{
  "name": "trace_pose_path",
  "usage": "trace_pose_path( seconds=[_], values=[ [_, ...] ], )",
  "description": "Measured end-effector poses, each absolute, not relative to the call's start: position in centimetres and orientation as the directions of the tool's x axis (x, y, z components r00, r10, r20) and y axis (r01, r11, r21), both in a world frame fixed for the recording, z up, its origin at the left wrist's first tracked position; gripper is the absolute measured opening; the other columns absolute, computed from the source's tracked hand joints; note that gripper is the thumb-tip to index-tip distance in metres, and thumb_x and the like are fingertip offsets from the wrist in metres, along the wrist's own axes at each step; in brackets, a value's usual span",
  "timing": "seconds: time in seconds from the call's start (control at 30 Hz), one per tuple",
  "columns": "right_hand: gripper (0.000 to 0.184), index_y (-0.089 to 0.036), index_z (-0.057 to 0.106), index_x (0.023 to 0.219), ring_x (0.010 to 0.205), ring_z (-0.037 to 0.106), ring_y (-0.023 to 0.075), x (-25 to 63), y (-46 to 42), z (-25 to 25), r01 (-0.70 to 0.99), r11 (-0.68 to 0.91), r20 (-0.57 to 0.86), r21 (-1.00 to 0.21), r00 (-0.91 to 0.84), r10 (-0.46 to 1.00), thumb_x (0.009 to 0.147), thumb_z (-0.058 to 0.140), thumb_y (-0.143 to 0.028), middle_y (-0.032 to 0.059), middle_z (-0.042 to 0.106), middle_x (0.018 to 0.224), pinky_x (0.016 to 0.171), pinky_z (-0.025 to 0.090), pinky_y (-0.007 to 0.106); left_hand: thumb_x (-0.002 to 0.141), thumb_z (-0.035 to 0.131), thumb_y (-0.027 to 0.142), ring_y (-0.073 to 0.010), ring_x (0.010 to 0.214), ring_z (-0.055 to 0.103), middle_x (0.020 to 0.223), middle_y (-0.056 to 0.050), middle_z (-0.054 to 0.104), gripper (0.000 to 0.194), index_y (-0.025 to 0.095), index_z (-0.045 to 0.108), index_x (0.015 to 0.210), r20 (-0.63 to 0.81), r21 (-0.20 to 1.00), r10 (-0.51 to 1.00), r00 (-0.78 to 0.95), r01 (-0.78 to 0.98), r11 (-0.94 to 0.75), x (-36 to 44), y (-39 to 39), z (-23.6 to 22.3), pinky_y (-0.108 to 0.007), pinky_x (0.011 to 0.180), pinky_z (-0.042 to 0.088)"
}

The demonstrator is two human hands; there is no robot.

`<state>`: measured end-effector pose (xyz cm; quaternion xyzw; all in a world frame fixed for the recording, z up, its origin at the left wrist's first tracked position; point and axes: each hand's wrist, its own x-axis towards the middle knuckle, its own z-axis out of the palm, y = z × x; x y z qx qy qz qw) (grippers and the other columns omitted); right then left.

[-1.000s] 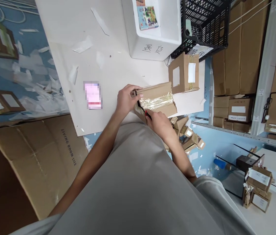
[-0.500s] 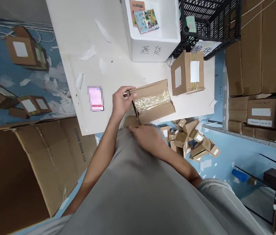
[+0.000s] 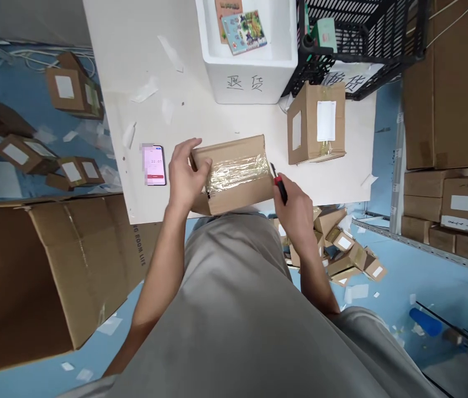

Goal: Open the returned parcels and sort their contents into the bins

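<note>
A taped cardboard box (image 3: 237, 199) lies at the front edge of the white table, with shiny clear tape along its middle. My left hand (image 3: 187, 176) grips the box's left end, thumb on the upper face and fingers at the far corner. In my right hand (image 3: 295, 213) is a red and black utility knife (image 3: 280, 187), its blade pointing up and toward the box's right end. I cannot tell whether the blade touches the cardboard. A flap hangs at the near left corner of the box.
A labelled box (image 3: 316, 124) stands at the right of the table (image 3: 134, 50). Behind are a white foam bin (image 3: 254, 85) with books and a black crate (image 3: 383, 52). A phone (image 3: 156, 166) lies left. Several boxes (image 3: 353, 257) lie on the floor; a large open carton (image 3: 93, 265) stands at left.
My right hand has moved from the box's near left corner to its right end, and the knife now shows in it. The box and my left hand have shifted slightly left in view.
</note>
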<state>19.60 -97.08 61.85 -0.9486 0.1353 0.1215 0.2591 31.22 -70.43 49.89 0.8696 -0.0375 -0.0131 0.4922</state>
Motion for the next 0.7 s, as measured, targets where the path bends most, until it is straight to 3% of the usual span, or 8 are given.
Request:
trace_pose_path(
  seconds=[0.1,0.2,0.4,0.7],
  values=[
    [0.042,-0.023,0.073,0.141,0.105,0.077,0.0326,19.2,-99.5,60.0,-0.353,-0.805,-0.291,-0.476,0.928,-0.234,0.117,0.041,-0.032,0.0145,0.082,0.117,0.092,0.06,0.039,0.104,0.079,0.044,-0.0383,0.172,0.043,0.17,-0.007,0.063,0.043,0.034,0.075,0.146,0.108,0.807,-0.156,0.982,-0.178,-0.564,30.0,-74.1,51.7,-0.067,0.145,0.029],
    [0.041,-0.022,0.071,0.143,0.108,0.077,0.0318,18.9,-100.2,59.1,-0.345,-0.778,-0.306,-0.526,0.93,-0.205,0.116,0.042,-0.03,0.0138,0.082,0.121,0.095,0.06,0.039,0.11,0.07,0.053,-0.0384,0.176,0.036,0.172,-0.004,0.063,0.037,0.037,0.076,0.144,0.106,0.786,-0.337,0.936,-0.286,-0.548,29.1,-78.0,52.4,-0.075,0.146,0.016],
    [0.051,-0.018,0.064,0.161,0.123,0.076,0.0342,19.6,-99.3,58.8,-0.307,-0.785,-0.322,-0.538,0.936,-0.145,0.116,0.043,-0.03,0.017,0.079,0.135,0.106,0.061,0.044,0.117,0.054,0.058,-0.0382,0.178,0.034,0.179,-0.008,0.057,0.047,0.034,0.071,0.154,0.082,0.752,-0.465,0.882,-0.361,-0.552,28.6,-81.1,51.1,-0.075,0.146,0.015],
    [0.057,-0.018,0.058,0.17,0.123,0.076,0.034,22.8,-98.3,59.1,-0.312,-0.849,-0.438,-0.426,0.893,-0.108,0.116,0.042,-0.025,0.0177,0.076,0.14,0.107,0.061,0.044,0.117,0.057,0.054,-0.0378,0.179,0.03,0.18,-0.008,0.055,0.045,0.036,0.069,0.157,0.057,0.753,-0.472,0.88,-0.348,-0.558,28.5,-80.8,51.1,-0.075,0.146,0.013]
  ],
)
